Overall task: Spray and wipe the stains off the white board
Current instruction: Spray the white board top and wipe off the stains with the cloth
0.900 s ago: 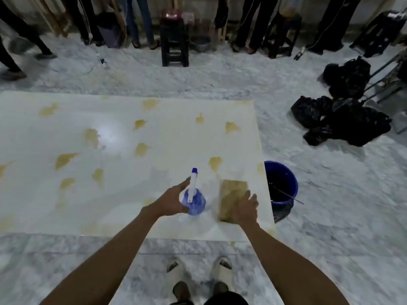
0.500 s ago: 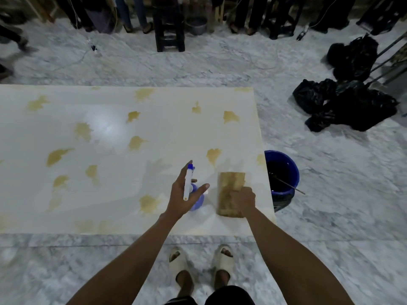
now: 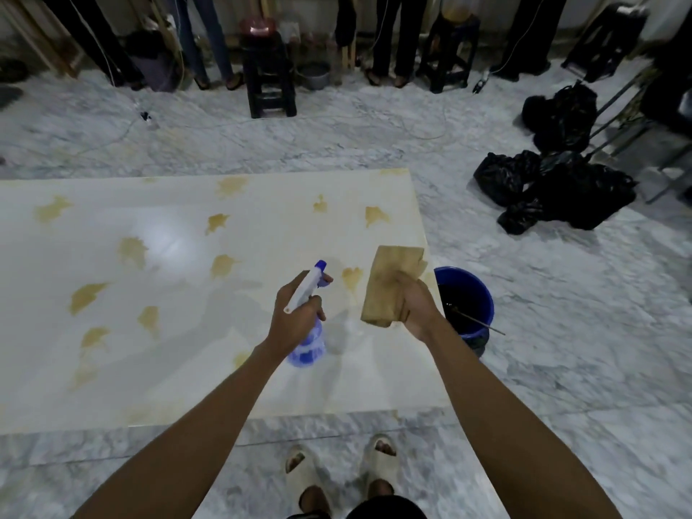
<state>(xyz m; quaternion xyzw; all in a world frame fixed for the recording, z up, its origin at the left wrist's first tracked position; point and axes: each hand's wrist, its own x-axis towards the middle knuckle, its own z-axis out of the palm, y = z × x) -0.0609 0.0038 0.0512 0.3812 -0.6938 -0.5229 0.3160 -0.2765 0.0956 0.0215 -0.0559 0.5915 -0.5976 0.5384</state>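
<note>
The white board (image 3: 179,368) lies flat on the marble floor, dotted with several yellow-brown stains (image 3: 221,265). My left hand (image 3: 296,320) grips a spray bottle (image 3: 309,344) with a white head and blue body, lifted above the board's near right part, nozzle pointing away from me. My right hand (image 3: 413,307) holds a folded brownish cloth (image 3: 389,284) raised over the board's right edge. One stain (image 3: 352,277) lies just between the nozzle and the cloth.
A blue bucket (image 3: 475,294) with dark liquid and a thin stick stands on the floor right of the board. Black plastic bags (image 3: 554,189) are heaped at the right. Stools (image 3: 267,76) and several people's legs line the far wall. My sandalled feet (image 3: 340,477) are at the board's near edge.
Both hands have risen: my left hand closed round the spray bottle and lifted it off the board, and my right hand picked the cloth up from the board.
</note>
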